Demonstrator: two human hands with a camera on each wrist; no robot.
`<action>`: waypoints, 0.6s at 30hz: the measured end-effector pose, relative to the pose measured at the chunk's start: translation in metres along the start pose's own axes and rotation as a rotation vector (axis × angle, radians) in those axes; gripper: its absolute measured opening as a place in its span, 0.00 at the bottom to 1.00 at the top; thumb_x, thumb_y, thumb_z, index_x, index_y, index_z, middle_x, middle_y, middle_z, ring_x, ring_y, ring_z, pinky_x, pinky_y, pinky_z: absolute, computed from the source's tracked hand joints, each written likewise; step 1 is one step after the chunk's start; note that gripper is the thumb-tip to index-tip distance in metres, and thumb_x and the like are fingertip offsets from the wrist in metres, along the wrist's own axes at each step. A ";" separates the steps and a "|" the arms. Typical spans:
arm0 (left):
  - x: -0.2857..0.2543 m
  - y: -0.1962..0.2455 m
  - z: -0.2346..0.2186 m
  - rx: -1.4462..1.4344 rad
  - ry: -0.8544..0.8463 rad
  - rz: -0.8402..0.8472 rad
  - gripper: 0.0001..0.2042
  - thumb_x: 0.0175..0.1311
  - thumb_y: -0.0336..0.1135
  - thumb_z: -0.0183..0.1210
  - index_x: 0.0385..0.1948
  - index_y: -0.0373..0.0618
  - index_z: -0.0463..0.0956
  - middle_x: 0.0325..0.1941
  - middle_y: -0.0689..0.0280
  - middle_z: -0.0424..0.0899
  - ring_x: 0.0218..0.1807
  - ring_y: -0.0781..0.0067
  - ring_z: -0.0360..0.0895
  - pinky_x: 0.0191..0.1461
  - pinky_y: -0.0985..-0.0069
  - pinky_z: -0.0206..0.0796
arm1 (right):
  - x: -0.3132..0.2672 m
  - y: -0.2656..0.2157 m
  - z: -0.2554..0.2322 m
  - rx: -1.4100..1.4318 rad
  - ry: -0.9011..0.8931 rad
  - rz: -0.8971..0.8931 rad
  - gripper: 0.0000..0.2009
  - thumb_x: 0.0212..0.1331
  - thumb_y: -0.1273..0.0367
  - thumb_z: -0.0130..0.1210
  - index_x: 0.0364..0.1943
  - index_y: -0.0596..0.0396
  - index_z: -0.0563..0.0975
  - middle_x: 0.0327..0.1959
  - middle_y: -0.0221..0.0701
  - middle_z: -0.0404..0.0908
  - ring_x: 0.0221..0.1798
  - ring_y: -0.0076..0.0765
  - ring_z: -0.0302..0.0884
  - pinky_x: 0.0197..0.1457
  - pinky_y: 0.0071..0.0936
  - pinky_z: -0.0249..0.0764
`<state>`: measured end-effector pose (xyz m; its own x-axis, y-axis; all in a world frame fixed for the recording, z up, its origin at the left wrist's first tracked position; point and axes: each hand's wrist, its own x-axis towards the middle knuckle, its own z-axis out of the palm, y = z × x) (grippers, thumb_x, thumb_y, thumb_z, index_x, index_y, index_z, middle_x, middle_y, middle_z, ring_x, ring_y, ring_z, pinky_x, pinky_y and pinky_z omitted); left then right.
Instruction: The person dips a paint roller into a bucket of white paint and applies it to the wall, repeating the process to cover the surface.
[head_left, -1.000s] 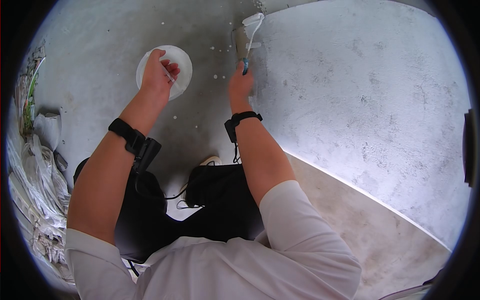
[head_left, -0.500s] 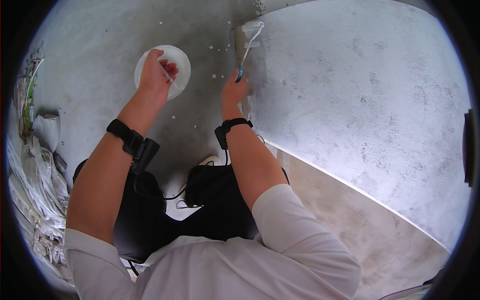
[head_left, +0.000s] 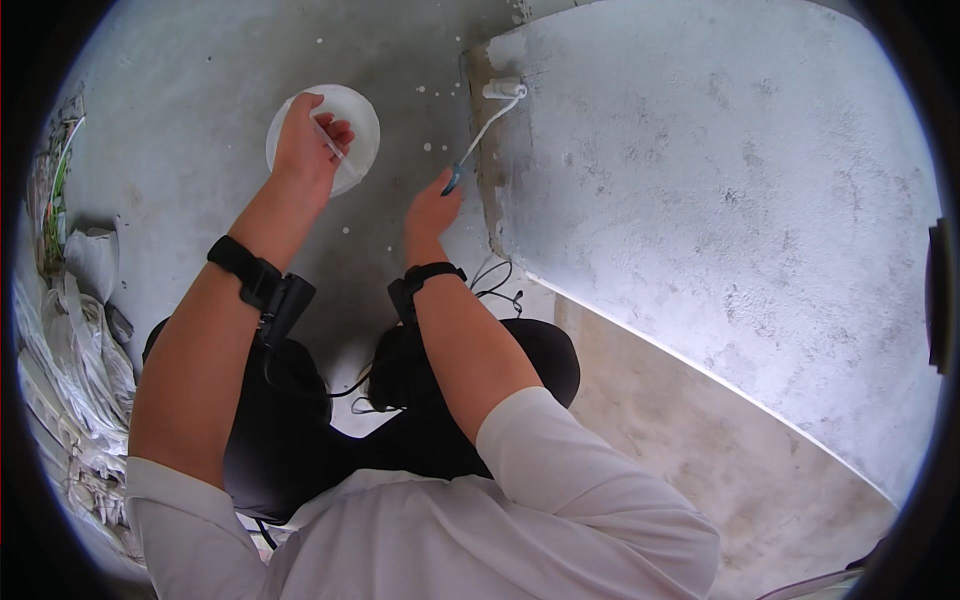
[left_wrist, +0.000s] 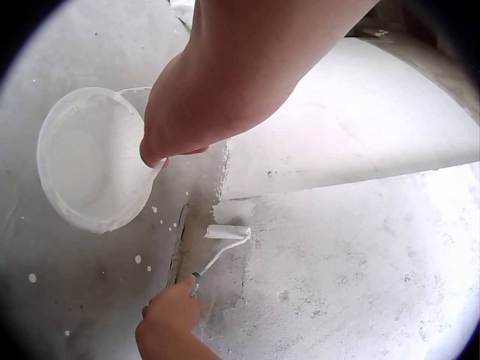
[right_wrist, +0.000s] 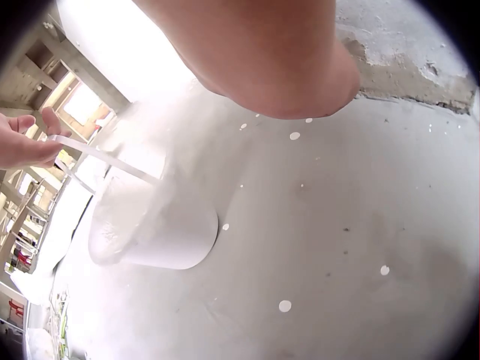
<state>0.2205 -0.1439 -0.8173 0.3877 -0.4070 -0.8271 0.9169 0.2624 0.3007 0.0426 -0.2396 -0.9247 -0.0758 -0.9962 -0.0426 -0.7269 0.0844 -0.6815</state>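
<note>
- A small paint roller (head_left: 503, 89) sits at the lower edge of the wall, over a bare strip. Its sleeve is a short, white-coated cylinder on a thin, bent rod, also smeared white, that ends in a blue-green grip; whether the sleeve presses the surface cannot be told.
- The right hand (head_left: 433, 208) is closed around that grip, thumb lying along it, with the rod slanting away from the fist.
- The wall (head_left: 700, 200) is broad and rough, chalky white to pale grey, mottled with darker pits and scuffs.
- Along its foot runs the bare strip (head_left: 487, 190), brownish, coarse and uneven.
- To the person's left, well apart from the roller, is a round white plastic bucket (head_left: 365, 120) with smooth, slightly translucent walls and pale, glossy liquid inside.
- The left hand (head_left: 308, 145) is partly curled above the bucket, holding its flat, narrow plastic handle (right_wrist: 112, 159).
- The floor (head_left: 200, 130) is smooth grey concrete, dotted with round white drips (head_left: 428, 147).
- At the far left lies crumpled, pale, folded sheeting (head_left: 85, 350).
- Black straps (head_left: 245, 262) circle both wrists; the person wears a soft white shirt (head_left: 430, 530) and black trousers (head_left: 300, 440).
</note>
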 end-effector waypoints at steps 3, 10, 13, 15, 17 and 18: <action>-0.004 0.001 0.001 0.008 0.004 0.001 0.16 0.59 0.45 0.58 0.35 0.42 0.68 0.34 0.62 0.74 0.40 0.67 0.73 0.53 0.71 0.66 | -0.005 -0.001 -0.004 0.022 -0.028 0.040 0.27 0.69 0.49 0.43 0.43 0.66 0.75 0.42 0.53 0.78 0.47 0.63 0.74 0.51 0.48 0.67; -0.001 -0.002 0.002 -0.017 0.015 0.022 0.16 0.59 0.45 0.58 0.36 0.41 0.68 0.34 0.62 0.75 0.40 0.66 0.73 0.52 0.71 0.66 | 0.002 -0.007 -0.006 0.025 -0.106 0.024 0.25 0.68 0.50 0.47 0.37 0.65 0.75 0.35 0.49 0.78 0.40 0.59 0.74 0.45 0.46 0.67; -0.001 -0.002 0.002 -0.016 0.014 0.025 0.16 0.59 0.45 0.57 0.35 0.41 0.68 0.34 0.62 0.75 0.40 0.66 0.73 0.52 0.72 0.66 | 0.006 0.001 0.000 -0.027 -0.118 -0.071 0.25 0.68 0.50 0.48 0.30 0.63 0.73 0.27 0.44 0.75 0.33 0.53 0.72 0.39 0.44 0.67; -0.002 -0.001 0.000 -0.002 0.007 0.014 0.16 0.59 0.46 0.57 0.35 0.41 0.68 0.34 0.62 0.75 0.40 0.66 0.73 0.52 0.71 0.66 | 0.004 -0.001 -0.001 -0.055 -0.152 -0.078 0.24 0.67 0.50 0.50 0.28 0.62 0.72 0.25 0.42 0.74 0.30 0.51 0.71 0.37 0.43 0.67; -0.003 -0.001 0.000 0.009 -0.001 0.001 0.16 0.59 0.46 0.57 0.35 0.41 0.68 0.34 0.62 0.75 0.40 0.66 0.73 0.52 0.71 0.66 | 0.002 -0.001 -0.001 -0.052 -0.156 -0.084 0.24 0.66 0.50 0.51 0.27 0.61 0.72 0.24 0.41 0.73 0.29 0.48 0.70 0.37 0.42 0.66; -0.004 0.000 0.000 0.010 0.002 0.005 0.16 0.59 0.46 0.57 0.35 0.41 0.68 0.34 0.62 0.75 0.40 0.66 0.73 0.52 0.71 0.66 | 0.001 -0.001 -0.001 -0.050 -0.160 -0.090 0.24 0.66 0.50 0.52 0.27 0.61 0.72 0.23 0.40 0.73 0.27 0.46 0.69 0.36 0.42 0.66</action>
<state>0.2187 -0.1426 -0.8142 0.3920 -0.4040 -0.8265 0.9159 0.2560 0.3093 0.0430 -0.2404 -0.9233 0.0974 -0.9900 -0.1018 -0.7593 -0.0078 -0.6507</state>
